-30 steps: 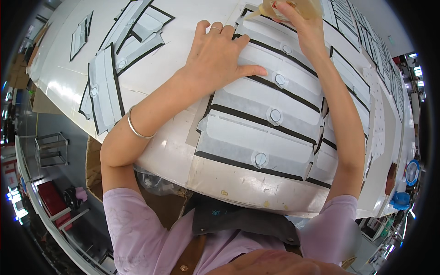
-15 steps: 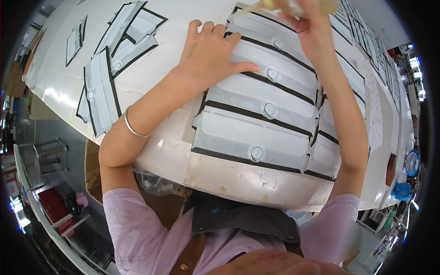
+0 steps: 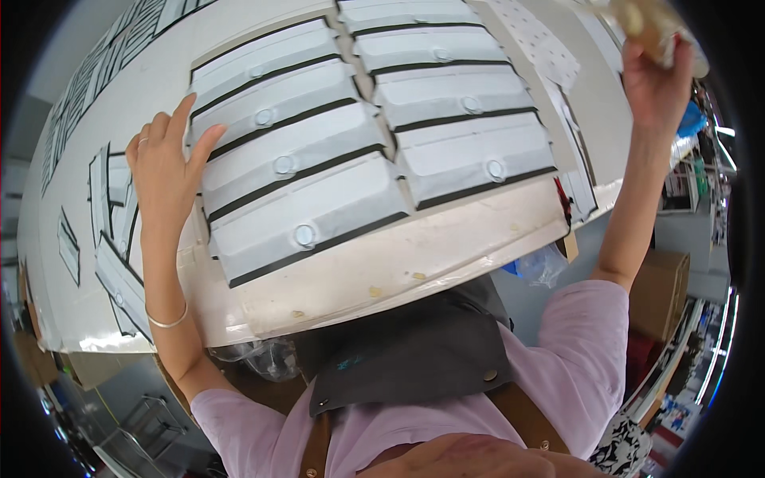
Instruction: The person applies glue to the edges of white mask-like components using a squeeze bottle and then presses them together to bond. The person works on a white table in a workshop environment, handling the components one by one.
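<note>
As seen from above, left hand [image 3: 167,169] at the outer edge of the left column of panels [image 3: 327,139], with fingers fanned, thumb set wide and nothing gripped; thumb tip over or just beside a panel's side edge, actual contact impossible to judge. Right hand [image 3: 657,94] raised at upper right, well apart from both columns, with thumb and fingers wrapped around a translucent amber bottle [image 3: 652,25]; outline blurred, firmness of hold not discernible. Right column of panels [image 3: 434,95] alongside the left one, with a narrow gap between; in each, grey-white pieces with black borders, packed closely one behind another, with round pale discs [image 3: 304,235] toward their lower borders. Loose panels [image 3: 114,279] in disorder to the left of the left hand, on the same white table [image 3: 446,231]. Chief risk, by judgement: stray drops on panel faces, from a bottle tipped or squeezed too hard above them, assuming liquid contents. Second risk: skewed rows, from a sideways push of the left thumb against panels apparently unfixed. Also possible: shifted discs, from a dragging fingertip; a dropped bottle, from a slack or off-centre hold.
</note>
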Tool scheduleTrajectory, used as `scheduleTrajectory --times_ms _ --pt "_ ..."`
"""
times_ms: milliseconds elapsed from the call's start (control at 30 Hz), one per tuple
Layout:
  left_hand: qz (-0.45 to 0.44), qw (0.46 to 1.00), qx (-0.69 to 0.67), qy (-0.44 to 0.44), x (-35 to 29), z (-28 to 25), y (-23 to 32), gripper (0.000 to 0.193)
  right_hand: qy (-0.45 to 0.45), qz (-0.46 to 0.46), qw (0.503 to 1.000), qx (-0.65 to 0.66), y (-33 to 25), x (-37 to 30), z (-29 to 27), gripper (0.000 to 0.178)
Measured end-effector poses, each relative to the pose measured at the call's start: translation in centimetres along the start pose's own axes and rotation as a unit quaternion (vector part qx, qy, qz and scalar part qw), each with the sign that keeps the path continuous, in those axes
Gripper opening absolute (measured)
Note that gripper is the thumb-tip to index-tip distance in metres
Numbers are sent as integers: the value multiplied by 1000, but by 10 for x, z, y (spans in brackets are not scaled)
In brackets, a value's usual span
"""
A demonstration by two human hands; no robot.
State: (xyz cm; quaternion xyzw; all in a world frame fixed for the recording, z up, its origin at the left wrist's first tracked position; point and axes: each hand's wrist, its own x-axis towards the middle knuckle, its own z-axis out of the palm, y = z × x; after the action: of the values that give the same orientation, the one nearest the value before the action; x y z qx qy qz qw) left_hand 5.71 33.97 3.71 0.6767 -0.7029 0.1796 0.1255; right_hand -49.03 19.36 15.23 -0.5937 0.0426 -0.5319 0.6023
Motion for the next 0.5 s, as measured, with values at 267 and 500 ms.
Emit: scheduleTrajectory --times_ms 267,500 --pt "210 948 -205 -122 6 -54 160 58 157 32 960 -230 22 -134 -74 40" --pt "359 858 -340 -141 36 -20 287 69 129 61 970 -196 40 -143 -103 43"
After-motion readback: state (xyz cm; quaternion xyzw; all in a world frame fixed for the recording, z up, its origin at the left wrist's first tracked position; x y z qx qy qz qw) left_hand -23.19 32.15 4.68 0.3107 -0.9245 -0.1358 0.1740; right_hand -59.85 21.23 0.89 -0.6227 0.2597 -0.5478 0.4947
